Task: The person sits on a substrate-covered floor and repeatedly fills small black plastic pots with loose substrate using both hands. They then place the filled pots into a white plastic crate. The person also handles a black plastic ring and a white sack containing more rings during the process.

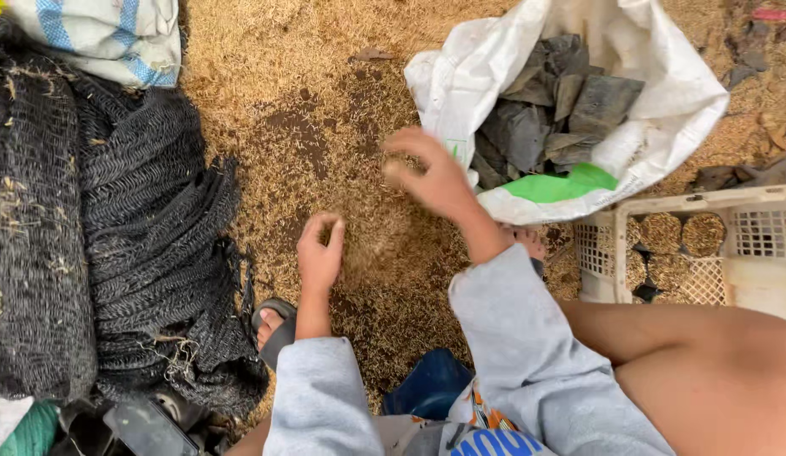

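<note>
The fingers (334,232) of the left hand (318,257) are curled loosely, half open, above the rice husk (325,101) covering the ground. The right hand (431,173) is cupped, gripping nothing I can see, beside the white sack (663,101) of dark pieces (545,110). Black netting (148,236) lies on the left, a white crate (604,245) on the right.

Both hands work over the husk-strewn ground (325,76), the left hand (318,253) cupped near the black netting (139,219), the right hand (431,173) raised beside the white sack (663,110) of dark pieces.

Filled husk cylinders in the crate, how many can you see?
4 filled cylinders show in the white crate: two in the upper row, two partly hidden below. More may be hidden.
</note>
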